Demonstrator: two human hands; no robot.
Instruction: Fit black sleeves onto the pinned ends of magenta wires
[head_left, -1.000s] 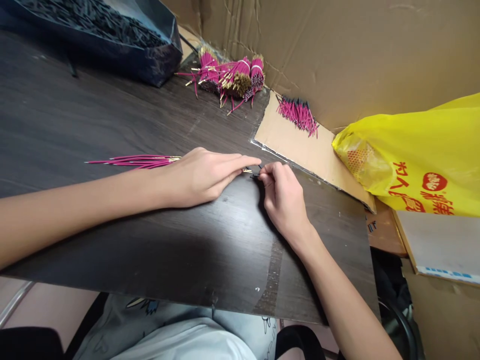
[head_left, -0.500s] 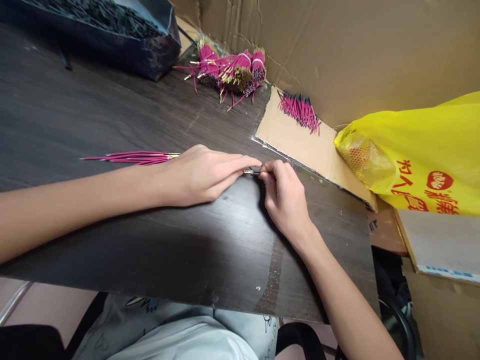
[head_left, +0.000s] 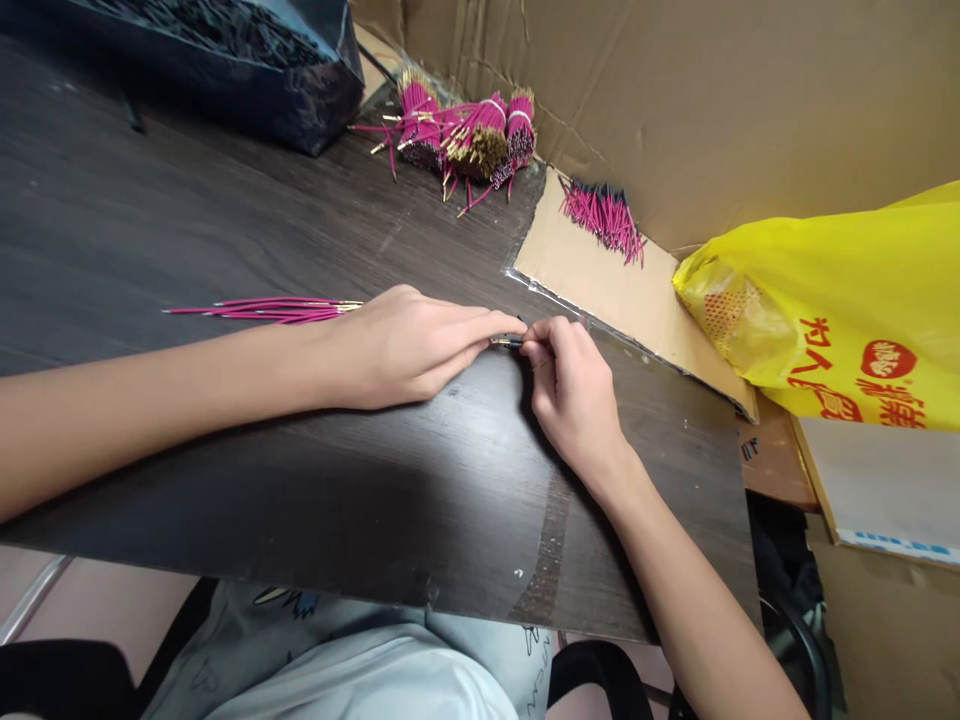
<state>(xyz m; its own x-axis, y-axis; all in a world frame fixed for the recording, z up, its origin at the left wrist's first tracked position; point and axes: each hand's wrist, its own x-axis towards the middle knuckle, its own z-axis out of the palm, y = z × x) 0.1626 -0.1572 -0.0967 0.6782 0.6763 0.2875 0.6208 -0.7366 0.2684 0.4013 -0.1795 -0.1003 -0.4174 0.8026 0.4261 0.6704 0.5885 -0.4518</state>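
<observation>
Dark table point(head_left: 300, 490), cardboard wall point(head_left: 675, 90); left hand point(head_left: 416, 345) tight on gold tips point(head_left: 498, 342); right hand point(head_left: 574, 395) pinch-tight on black sleeve point(head_left: 514, 342).

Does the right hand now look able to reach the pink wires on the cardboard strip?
Probably yes: the right hand is near the cardboard strip and nothing visible blocks the way to the pink wires, though it seems to pinch a small black tube.

Pink wires point(head_left: 262, 311), slim, gold-ended, loosely bunched on dark surface point(head_left: 420, 500); black sleeve point(head_left: 514, 342), short, at gold tips point(head_left: 498, 342), partly hidden
</observation>
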